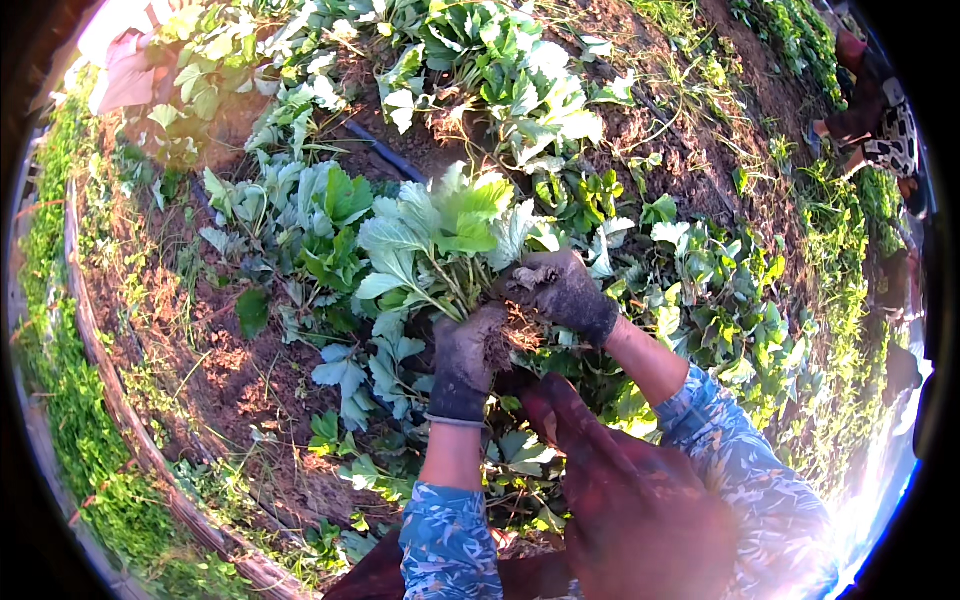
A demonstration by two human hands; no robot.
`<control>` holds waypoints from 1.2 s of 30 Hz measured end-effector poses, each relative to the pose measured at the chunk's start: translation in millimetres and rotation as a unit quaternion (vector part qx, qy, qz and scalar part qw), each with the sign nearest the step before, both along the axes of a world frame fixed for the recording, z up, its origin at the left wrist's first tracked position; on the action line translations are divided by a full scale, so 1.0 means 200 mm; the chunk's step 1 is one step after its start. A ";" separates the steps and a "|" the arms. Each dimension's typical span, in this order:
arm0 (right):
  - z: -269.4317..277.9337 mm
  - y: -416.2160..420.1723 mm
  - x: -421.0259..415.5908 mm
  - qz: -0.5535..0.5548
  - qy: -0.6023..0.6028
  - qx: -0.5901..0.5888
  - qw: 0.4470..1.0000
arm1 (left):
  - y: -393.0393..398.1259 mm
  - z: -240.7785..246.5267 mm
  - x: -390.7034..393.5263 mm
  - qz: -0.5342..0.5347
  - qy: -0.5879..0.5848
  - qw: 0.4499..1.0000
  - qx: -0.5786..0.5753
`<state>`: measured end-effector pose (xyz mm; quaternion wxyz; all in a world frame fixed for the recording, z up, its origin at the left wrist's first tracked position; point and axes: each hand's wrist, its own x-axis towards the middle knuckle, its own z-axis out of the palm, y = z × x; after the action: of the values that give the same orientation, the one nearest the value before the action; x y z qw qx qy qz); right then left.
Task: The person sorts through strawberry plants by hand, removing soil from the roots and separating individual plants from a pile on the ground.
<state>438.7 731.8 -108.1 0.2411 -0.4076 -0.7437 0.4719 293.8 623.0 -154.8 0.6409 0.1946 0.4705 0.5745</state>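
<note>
Both hands wear soil-stained grey work gloves with dark cuffs. My left hand (466, 360) is closed around the lower stems of a leafy plant bunch (442, 225), probably strawberry plants. Directly right of it, my right hand (562, 292) grips the base of the same bunch, with a clod of soil at its fingers. Reddish-brown roots (523, 328) with dirt on them stick out between the two hands. The leaves point up and away from me, and some show pale undersides. My fingertips are partly hidden by the stems and roots.
More leafy plants (517, 90) lie beyond and around my hands on brown soil (247, 390). A dark hose (386, 152) crosses the bed. Green weeds line a long edge (112, 390) at left. Another person (874, 112) is at the upper right; a pink thing is at upper left.
</note>
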 end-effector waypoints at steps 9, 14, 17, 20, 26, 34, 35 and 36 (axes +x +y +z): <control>0.16 -0.05 0.06 0.061 0.127 -0.064 0.988 | 0.03 0.07 0.01 0.148 -0.284 0.944 -0.085; 0.16 0.07 0.05 -0.141 0.204 -0.348 0.904 | -0.02 0.05 -0.09 0.042 -0.456 0.885 0.083; 0.16 0.09 0.02 -0.046 0.160 -0.341 0.925 | 0.00 0.06 -0.08 0.042 -0.434 0.896 0.087; 0.08 0.04 -0.03 0.029 0.098 -0.294 0.950 | -0.01 0.07 -0.05 0.042 -0.341 0.939 0.034; 0.05 -0.07 -0.09 -0.027 -0.036 0.097 0.994 | -0.10 0.10 -0.05 0.059 -0.204 0.974 -0.076; 0.02 0.47 0.73 -0.037 -0.643 0.239 0.727 | -0.20 0.01 -0.29 0.082 -0.446 0.875 0.167; 0.10 0.48 0.72 -0.075 -0.595 0.263 0.756 | -0.20 0.02 -0.29 0.087 -0.468 0.862 0.172; 0.08 0.55 0.74 -0.105 -0.476 0.209 0.848 | -0.20 0.02 -0.28 0.108 -0.432 0.881 0.158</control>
<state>585.7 842.2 -92.0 -0.0142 -0.5979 -0.8011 0.0251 237.2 582.2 -151.5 0.6755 -0.0263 0.0675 0.7338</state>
